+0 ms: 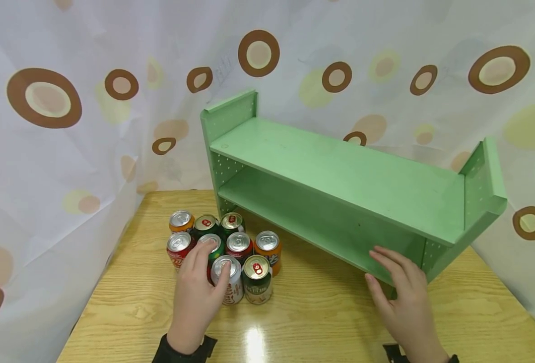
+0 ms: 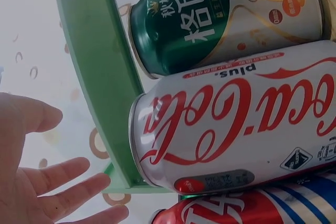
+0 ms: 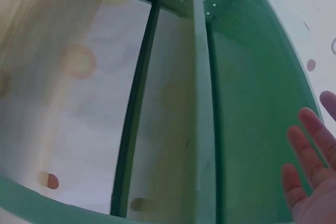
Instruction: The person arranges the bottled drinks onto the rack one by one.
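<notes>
While over some soda cans (image 1: 239,243), left hand (image 1: 198,292) loose and uncurled, ditto right hand (image 1: 405,300) by the green shelf (image 1: 344,169).

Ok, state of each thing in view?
table: upright shelf and cans on it, glare near front
shelf: standing at a slant
cans: upright, bunched by shelf's left end, visible pull tabs in place
left hand: open, by cans, gripping none
right hand: open, near shelf's right end, gripping nothing
sheet: hanging, creased
</notes>
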Demonstrator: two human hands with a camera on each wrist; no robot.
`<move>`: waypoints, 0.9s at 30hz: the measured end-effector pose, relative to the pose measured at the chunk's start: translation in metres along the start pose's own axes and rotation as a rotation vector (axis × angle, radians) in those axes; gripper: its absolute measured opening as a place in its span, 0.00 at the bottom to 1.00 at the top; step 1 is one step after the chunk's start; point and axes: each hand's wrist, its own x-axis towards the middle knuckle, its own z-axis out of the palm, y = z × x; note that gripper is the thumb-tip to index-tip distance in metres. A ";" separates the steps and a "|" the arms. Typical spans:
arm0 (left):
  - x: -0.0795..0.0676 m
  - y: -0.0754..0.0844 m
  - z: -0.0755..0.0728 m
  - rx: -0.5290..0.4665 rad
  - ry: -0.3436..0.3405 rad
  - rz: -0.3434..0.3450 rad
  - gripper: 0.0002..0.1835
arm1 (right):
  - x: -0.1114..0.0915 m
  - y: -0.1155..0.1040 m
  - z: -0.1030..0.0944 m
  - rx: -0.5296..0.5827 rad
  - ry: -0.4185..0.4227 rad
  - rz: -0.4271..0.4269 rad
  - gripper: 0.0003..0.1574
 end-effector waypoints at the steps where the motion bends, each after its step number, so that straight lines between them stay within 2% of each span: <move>1: 0.000 0.001 0.001 0.003 -0.004 0.000 0.24 | 0.001 0.000 0.000 0.000 0.022 -0.026 0.41; 7: -0.002 0.004 0.004 0.003 -0.011 0.009 0.23 | 0.010 -0.001 0.000 0.020 0.170 -0.184 0.35; 15: 0.002 0.007 0.004 0.004 -0.048 0.039 0.22 | 0.022 -0.009 -0.006 0.055 0.270 -0.276 0.32; 20: 0.009 0.010 0.002 0.018 -0.075 0.070 0.24 | 0.032 -0.011 -0.008 0.107 0.377 -0.333 0.28; 27: 0.015 0.015 0.000 0.081 -0.155 0.112 0.25 | 0.043 -0.017 -0.011 0.130 0.534 -0.360 0.25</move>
